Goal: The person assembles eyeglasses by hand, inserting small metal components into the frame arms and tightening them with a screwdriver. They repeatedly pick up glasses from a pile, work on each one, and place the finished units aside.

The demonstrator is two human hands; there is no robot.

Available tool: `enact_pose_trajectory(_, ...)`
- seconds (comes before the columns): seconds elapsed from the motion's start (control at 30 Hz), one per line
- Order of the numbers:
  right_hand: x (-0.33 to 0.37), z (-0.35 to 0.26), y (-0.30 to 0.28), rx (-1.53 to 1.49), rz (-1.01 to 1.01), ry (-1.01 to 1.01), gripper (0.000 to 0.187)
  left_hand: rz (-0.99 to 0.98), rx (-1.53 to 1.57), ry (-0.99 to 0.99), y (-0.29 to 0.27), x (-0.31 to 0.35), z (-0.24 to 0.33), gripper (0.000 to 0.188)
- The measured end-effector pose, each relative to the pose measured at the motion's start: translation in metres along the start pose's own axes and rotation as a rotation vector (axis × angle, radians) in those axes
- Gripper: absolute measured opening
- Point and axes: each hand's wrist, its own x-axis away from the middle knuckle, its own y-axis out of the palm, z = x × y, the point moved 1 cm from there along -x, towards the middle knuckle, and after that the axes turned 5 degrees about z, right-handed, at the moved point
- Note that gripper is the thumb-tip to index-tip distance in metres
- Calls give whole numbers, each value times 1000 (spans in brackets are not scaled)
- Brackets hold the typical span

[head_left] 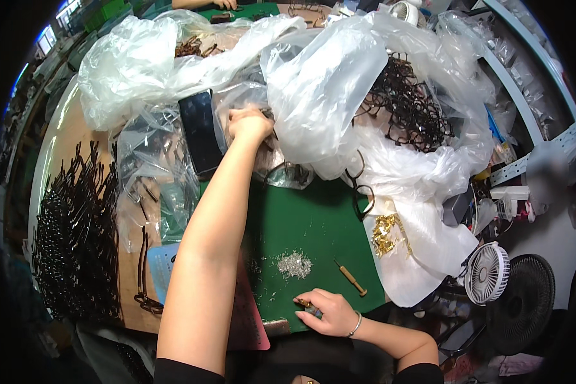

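My left hand (pixel 251 123) reaches across to a clear plastic bag (pixel 240 96) at the far middle. Its fingers curl in at the bag; what they hold, if anything, is hidden. Dark eyeglass parts show beside that wrist. Near the front edge of the green mat (pixel 313 224), my right hand (pixel 329 313) is closed around something small with a brass-coloured part, too small to name. Just beyond it lies a heap of tiny silvery pieces (pixel 294 264). A thin-tipped screwdriver (pixel 353 280) with a tan handle rests to its right.
A black phone (pixel 200 131) lies left of the bag. Black eyeglass temples (pixel 77 237) pile up at left. Eyeglass frames (pixel 409 105) fill a large bag at right. Small gold parts (pixel 385 235) sit on white sheeting. A white fan (pixel 488 273) stands at right; another person's hand (pixel 225 4) is opposite.
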Motion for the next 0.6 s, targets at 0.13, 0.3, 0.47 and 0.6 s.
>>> enact_pose_trajectory(0.13,0,0,2,-57,2,-21,24,-65,54,21,8,3,-6,57)
enact_pose_trajectory(0.3,4,8,1,-105,38,20,24,-72,32,178,21,42,-16,51)
enact_pose_trajectory(0.47,3,9,1,-80,101,-64,25,-56,-68,440,11,121,-22,30)
enact_pose_trajectory(0.6,2,9,2,-93,87,-47,24,-56,89,451,15,147,-52,40)
